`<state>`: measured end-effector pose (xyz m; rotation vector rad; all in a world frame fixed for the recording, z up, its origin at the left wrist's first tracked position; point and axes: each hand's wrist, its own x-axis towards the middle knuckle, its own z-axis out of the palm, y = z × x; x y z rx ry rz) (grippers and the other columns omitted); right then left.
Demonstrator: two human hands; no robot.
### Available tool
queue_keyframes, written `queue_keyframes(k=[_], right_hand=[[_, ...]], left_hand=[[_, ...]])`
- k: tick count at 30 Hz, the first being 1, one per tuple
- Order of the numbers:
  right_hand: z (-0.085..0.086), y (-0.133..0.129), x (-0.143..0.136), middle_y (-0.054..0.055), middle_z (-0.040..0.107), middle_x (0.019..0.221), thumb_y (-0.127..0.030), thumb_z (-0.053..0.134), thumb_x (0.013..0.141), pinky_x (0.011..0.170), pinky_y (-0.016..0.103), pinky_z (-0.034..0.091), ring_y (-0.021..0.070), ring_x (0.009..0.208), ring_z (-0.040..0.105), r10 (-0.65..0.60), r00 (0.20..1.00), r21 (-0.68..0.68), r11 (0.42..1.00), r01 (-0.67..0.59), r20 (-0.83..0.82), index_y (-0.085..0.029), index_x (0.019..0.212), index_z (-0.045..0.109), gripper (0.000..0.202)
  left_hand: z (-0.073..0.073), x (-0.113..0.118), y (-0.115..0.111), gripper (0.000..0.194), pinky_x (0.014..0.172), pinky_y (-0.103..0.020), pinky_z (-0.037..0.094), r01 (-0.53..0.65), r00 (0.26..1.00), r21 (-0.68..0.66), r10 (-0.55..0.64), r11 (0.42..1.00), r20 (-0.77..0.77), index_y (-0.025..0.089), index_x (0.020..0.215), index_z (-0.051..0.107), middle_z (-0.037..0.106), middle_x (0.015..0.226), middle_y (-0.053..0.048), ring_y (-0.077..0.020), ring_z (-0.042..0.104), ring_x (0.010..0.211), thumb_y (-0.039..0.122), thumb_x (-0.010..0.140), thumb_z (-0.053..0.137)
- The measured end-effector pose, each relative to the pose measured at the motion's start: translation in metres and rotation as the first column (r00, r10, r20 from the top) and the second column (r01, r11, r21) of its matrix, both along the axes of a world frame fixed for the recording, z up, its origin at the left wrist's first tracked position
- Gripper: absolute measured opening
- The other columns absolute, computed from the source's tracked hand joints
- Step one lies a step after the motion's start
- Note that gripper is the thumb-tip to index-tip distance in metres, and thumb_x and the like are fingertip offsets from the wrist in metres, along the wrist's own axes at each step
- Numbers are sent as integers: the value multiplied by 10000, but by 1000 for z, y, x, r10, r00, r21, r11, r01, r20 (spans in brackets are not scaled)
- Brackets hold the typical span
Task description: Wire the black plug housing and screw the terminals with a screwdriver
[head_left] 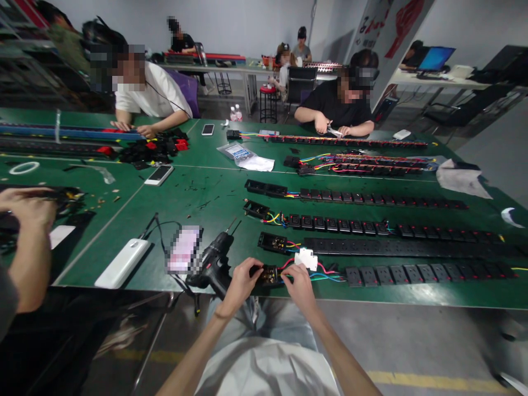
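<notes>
Near the table's front edge, my left hand [244, 280] has its fingers closed on the left part of a small black terminal box [270, 274]. My right hand [300, 281] pinches at the box's right side, where coloured wires come out; its fingertips seem to be on a wire, too small to tell clearly. Red, blue and green wires [330, 275] run from there to a row of black sockets [396, 274]. Just behind my right hand sits a white breaker-like block [306, 259]. A black power drill [215, 261] lies left of my left hand.
More socket strips [350, 224] lie behind the nearest one. A white power bank [124, 263] and a lit phone [184, 249] are left of the drill. Co-workers sit across the green table [136, 220], and another person's hands [31, 209] work at the left.
</notes>
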<state>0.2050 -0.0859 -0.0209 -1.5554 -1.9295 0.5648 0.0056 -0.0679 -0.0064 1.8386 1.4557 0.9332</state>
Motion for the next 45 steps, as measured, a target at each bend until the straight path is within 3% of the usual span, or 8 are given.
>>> queue_keyframes(k=[10, 15, 22, 31, 45], right_hand=[[-1, 0, 1, 30, 658, 784, -161, 562, 821, 769, 333, 412, 201, 827, 551, 5, 1000, -16, 1000, -5, 1, -209, 760, 665, 128], [-5, -1, 2, 30, 663, 772, -184, 562, 823, 764, 334, 418, 198, 803, 559, -13, 1000, 4, 1000, 13, 7, -209, 760, 674, 131], [-6, -2, 2, 31, 663, 771, -182, 562, 826, 759, 335, 425, 200, 812, 561, -27, 999, -2, 1000, 27, -33, -210, 761, 672, 131], [-6, -2, -1, 29, 658, 775, -154, 563, 814, 759, 329, 426, 200, 821, 547, -16, 997, -21, 1000, 15, -75, -204, 765, 675, 132], [-6, -3, -5, 25, 664, 810, -154, 594, 793, 772, 323, 407, 204, 843, 540, -2, 1000, -55, 998, 2, 1, -227, 783, 689, 120]], left_hand=[[-1, 1, -1, 106, 797, -302, 482, 8, 1000, -29, -8, 1000, 1, 216, 895, 625, 661, 894, -25, -166, 620, 868, 247, 825, 552], [3, 0, -1, 106, 997, -441, 372, -21, 994, 30, 24, 999, -106, 236, 903, 628, 667, 964, -26, -193, 604, 970, 241, 809, 578], [13, 2, -11, 86, 783, -341, 482, 46, 983, 99, -28, 994, -180, 252, 873, 615, 646, 857, -24, -198, 573, 873, 210, 822, 560], [4, 6, -12, 82, 781, -334, 482, 74, 995, 46, -71, 996, -67, 222, 863, 626, 642, 868, -29, -184, 578, 860, 179, 803, 591], [2, 5, -13, 113, 790, -326, 461, 90, 993, 37, -87, 995, -82, 212, 883, 635, 637, 874, -20, -179, 564, 870, 150, 797, 595]])
